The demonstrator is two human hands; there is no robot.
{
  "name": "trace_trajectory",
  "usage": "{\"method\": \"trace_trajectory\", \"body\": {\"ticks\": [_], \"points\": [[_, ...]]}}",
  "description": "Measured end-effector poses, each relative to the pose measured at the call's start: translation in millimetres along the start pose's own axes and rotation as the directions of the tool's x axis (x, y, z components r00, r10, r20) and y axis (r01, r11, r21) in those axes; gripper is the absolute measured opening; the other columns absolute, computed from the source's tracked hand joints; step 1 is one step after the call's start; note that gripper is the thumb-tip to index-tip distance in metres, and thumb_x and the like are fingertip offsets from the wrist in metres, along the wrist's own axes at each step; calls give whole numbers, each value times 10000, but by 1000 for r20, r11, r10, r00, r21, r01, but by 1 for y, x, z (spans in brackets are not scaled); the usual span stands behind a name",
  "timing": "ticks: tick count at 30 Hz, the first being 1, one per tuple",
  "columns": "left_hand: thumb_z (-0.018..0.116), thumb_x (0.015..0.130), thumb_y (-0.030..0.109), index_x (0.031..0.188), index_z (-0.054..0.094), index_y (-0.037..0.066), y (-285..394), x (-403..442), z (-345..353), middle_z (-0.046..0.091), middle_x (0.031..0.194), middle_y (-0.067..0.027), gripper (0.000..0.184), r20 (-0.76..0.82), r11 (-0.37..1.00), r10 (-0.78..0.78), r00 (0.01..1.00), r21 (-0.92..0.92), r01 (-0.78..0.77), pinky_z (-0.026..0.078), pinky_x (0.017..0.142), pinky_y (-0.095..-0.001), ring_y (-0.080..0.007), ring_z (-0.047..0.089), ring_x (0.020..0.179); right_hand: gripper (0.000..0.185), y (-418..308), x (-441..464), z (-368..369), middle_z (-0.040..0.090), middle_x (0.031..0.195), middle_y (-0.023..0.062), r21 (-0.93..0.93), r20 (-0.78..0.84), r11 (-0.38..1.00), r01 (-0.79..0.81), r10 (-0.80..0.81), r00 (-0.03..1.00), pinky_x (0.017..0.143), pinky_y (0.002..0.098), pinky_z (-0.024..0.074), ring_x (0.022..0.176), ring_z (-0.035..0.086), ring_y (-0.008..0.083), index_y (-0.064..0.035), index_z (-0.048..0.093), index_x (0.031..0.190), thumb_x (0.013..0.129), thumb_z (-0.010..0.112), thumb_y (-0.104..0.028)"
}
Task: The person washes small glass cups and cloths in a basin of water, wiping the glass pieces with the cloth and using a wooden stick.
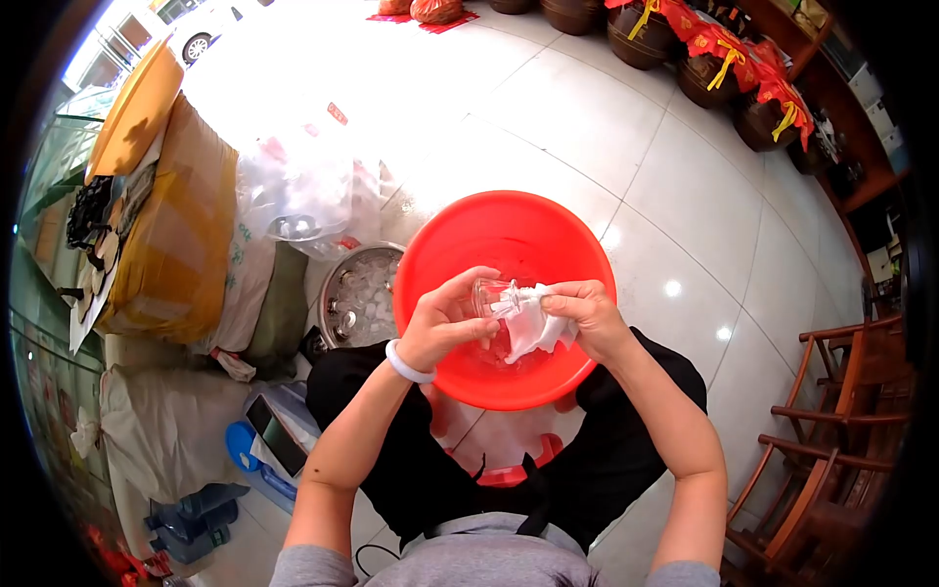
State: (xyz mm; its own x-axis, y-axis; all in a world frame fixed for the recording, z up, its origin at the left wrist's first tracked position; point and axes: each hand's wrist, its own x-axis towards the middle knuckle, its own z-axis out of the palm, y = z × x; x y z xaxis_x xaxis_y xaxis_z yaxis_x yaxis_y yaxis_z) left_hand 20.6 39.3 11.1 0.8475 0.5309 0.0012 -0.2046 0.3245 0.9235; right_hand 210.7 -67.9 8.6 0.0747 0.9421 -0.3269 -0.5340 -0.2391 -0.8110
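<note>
Above a red basin (460,235) my left hand (448,318) is closed round a small clear glass (492,293), its fingers curled about the sides. My right hand (590,311) pinches a white cloth (531,328) against the open end of the glass, and part of the cloth hangs down over the basin. A white band (407,362) circles my left wrist. Just left of the basin stands a metal bowl (328,303) holding several small clear glass pieces. What lies at the bottom of the basin is partly hidden by my hands.
A taped cardboard box (186,235), a clear plastic bag (303,186) and sacks (171,421) stand at left. A phone (276,435) lies low at left. Dark jars (641,39) with red cloths line the upper right. Wooden chairs (831,421) stand at right.
</note>
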Motion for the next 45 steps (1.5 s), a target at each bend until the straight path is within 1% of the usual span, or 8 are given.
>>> {"method": "trace_trajectory", "body": {"ticks": [8,14,21,23,36,39,42,45], "points": [[457,908,172,1143,473,-51,-1,-2,-7,570,745,-87,325,16,922,-341,940,-189,338,428,406,-215,-109,523,497,92,-15,-4,5,562,669,29,-513,247,785,347,-253,936,541,232,381,600,489,86,35,624,837,800,551,-7],[290,924,416,1006,528,-35,-9,3,-8,515,577,-87,516,75,767,-587,806,-266,584,251,284,-178,-88,338,313,85,-11,3,0,503,613,63,-597,396,634,491,-299,868,498,266,341,550,446,142,46,616,845,778,576,11],[264,924,420,879,537,-5,-11,6,-5,499,533,-76,507,206,612,-683,701,-363,703,239,265,-183,-85,326,305,101,-11,4,-10,538,633,74,-664,439,517,541,-316,841,499,268,378,559,499,153,23,634,863,783,579,0],[289,922,416,879,535,-3,-15,5,1,506,537,-78,488,-13,740,-640,768,-281,611,244,271,-188,-92,359,325,112,-9,3,-11,543,635,75,-719,417,468,514,-301,858,512,267,395,573,518,154,15,640,878,793,571,-10],[397,918,342,806,556,-11,-2,-4,3,524,569,-68,403,-212,890,-453,866,-59,452,258,302,-192,-92,406,368,135,4,-1,6,561,630,61,-355,118,933,59,-17,993,551,234,438,644,571,100,34,629,903,814,542,-18],[412,914,333,787,568,-18,-10,-8,-2,519,564,-62,405,-241,920,-355,903,82,383,257,297,-197,-90,401,360,35,5,0,9,561,661,103,-803,338,348,484,-404,850,536,294,455,642,595,209,-3,600,770,765,566,-6],[422,909,330,795,575,-15,-8,-5,-2,515,553,-60,394,-241,908,-376,895,99,408,252,294,-200,-90,394,347,52,7,8,1,556,680,101,-772,532,36,635,-510,676,534,316,453,635,574,244,8,585,783,733,592,-6],[425,906,327,804,579,-11,-2,-5,-4,517,545,-61,385,-248,868,-485,839,-24,495,245,292,-202,-93,384,333,80,5,5,8,550,676,102,-706,590,8,708,-546,595,537,331,446,615,550,256,8,579,795,723,607,-8]]}}
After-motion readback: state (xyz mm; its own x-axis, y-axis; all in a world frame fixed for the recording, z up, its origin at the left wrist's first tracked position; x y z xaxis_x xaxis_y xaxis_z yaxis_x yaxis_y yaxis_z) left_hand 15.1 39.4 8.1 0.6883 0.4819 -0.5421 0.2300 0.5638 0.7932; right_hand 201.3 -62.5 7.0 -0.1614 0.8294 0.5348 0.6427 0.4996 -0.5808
